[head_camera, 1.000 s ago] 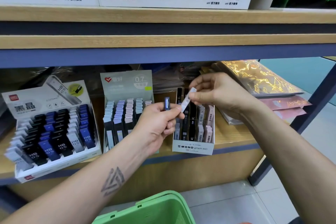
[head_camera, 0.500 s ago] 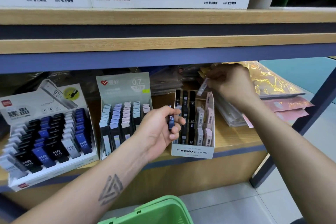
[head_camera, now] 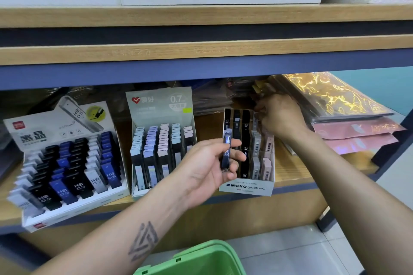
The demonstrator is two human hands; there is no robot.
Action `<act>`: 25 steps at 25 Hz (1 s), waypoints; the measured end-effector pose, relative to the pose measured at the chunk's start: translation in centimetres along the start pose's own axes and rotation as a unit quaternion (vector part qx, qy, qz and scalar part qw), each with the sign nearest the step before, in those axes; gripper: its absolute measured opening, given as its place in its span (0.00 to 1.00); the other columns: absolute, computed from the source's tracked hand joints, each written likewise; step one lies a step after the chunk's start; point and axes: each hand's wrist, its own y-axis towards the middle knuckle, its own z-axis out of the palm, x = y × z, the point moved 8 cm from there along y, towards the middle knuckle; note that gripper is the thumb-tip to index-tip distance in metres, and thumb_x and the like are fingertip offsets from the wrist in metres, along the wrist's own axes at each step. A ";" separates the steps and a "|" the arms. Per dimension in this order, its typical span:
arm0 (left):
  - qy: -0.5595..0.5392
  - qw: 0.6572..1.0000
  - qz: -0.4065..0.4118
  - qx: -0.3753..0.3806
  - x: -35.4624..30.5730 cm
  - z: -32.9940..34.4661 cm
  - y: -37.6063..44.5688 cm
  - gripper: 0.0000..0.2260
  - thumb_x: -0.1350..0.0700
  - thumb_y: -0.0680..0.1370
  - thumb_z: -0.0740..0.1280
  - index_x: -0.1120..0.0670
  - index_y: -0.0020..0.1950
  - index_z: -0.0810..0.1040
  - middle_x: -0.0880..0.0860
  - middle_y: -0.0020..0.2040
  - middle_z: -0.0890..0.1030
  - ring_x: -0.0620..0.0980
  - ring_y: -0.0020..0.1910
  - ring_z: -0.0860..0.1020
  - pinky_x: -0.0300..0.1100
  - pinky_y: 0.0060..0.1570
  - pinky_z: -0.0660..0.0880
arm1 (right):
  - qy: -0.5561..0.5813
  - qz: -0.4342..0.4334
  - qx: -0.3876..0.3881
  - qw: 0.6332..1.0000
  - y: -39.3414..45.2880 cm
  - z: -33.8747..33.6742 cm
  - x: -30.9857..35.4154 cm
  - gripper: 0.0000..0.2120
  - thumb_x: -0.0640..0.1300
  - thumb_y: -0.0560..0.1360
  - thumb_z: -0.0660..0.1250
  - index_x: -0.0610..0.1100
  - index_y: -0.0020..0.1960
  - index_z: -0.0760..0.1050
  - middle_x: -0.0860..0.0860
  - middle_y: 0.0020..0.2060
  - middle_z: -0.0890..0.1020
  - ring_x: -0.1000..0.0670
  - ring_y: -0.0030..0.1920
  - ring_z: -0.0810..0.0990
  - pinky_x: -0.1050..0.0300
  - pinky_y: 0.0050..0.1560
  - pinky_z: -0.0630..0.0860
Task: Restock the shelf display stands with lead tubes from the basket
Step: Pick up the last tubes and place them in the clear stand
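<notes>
My left hand (head_camera: 210,167) holds a dark blue lead tube (head_camera: 226,152) upright between thumb and fingers, in front of the white MONO display stand (head_camera: 245,188). My right hand (head_camera: 278,116) reaches over the stand's back right rows, fingers curled at a pale tube (head_camera: 255,121) there; the grip itself is hidden. The stand holds black tubes on the left and grey and pink ones on the right. The green basket (head_camera: 196,259) sits at the bottom edge.
Two more stands are on the shelf: a grey 0.7 stand (head_camera: 159,105) in the middle and a white HB 0.5 stand (head_camera: 44,127) at left. Gold and pink packets (head_camera: 348,123) are stacked at right. An upper shelf board (head_camera: 201,53) hangs close above.
My right hand has carried the pale tube from in front of my left hand up and back to the stand's rear right rows. My left hand has turned the blue tube upright.
</notes>
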 end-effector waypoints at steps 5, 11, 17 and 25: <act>-0.046 0.999 -0.012 0.021 -0.1 0.3 -0.3 0.16 0.67 0.80 0.56 0.68 0.64 0.75 0.63 0.44 0.81 0.52 0.36 0.78 0.41 0.35 0.76 | -0.033 -0.019 -0.001 0.999 -0.5 -1.1 0.7 0.11 0.43 0.78 0.66 0.47 0.57 0.84 0.45 0.53 0.85 0.41 0.52 0.82 0.51 0.52 0.77; -0.073 0.996 0.007 0.040 -0.7 0.9 -0.8 0.15 0.69 0.80 0.56 0.72 0.64 0.74 0.67 0.45 0.81 0.56 0.39 0.81 0.42 0.39 0.80 | 0.354 -0.013 0.263 0.897 -3.6 -1.1 4.6 0.11 0.49 0.76 0.74 0.46 0.56 0.85 0.51 0.47 0.87 0.51 0.48 0.85 0.56 0.51 0.81; 0.206 0.973 0.092 -0.046 -1.4 -0.4 -1.0 0.08 0.58 0.83 0.65 0.54 0.52 0.84 0.51 0.44 0.86 0.49 0.47 0.82 0.45 0.49 0.80 | 0.430 -0.021 0.238 0.871 -4.1 -1.8 5.3 0.06 0.39 0.74 0.75 0.43 0.51 0.86 0.46 0.43 0.87 0.50 0.45 0.85 0.59 0.48 0.81; 0.085 0.978 0.163 -0.103 -3.4 -1.2 -1.4 0.09 0.70 0.74 0.72 0.69 0.53 0.79 0.65 0.41 0.83 0.52 0.34 0.82 0.41 0.41 0.83 | 0.454 -0.057 0.228 0.860 -4.5 -2.1 6.4 0.13 0.42 0.74 0.76 0.44 0.58 0.81 0.45 0.45 0.86 0.47 0.46 0.85 0.56 0.50 0.81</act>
